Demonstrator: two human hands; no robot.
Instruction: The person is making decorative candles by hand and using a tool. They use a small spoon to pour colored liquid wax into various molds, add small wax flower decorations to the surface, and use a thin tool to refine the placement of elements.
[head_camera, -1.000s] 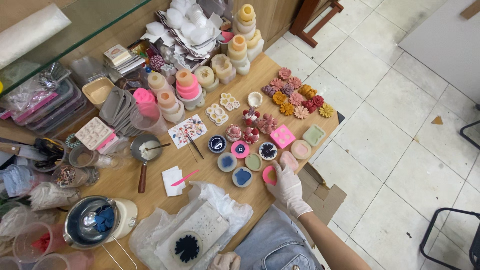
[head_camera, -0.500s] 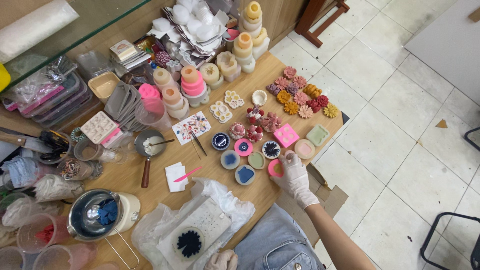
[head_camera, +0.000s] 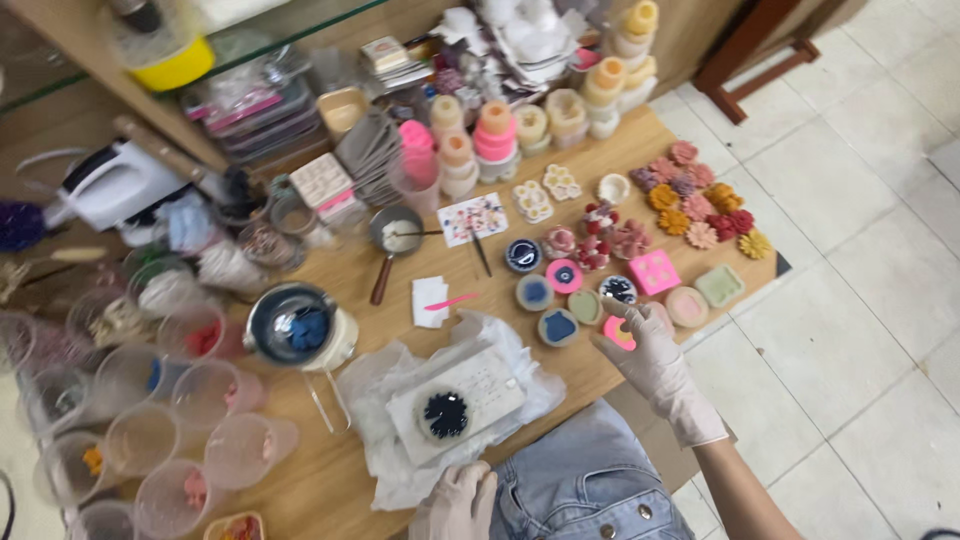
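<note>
Room: pale square-tiled floor; low wooden table; glass shelf behind; dark wooden stool legs.

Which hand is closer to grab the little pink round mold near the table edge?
The right hand. Its gloved fingers already rest on the pink round mold at the table's front edge. The left hand sits low near the person's lap, beside the white slab with the dark flower.

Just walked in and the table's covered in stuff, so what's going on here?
A person in pale gloves sits at a wooden table crowded with small round moulds, flower shapes and plastic cups. The right hand holds a pink round piece near the table's edge, beside other filled moulds. The left hand rests low by the lap, holding nothing, near a white slab bearing a dark flower.
</note>
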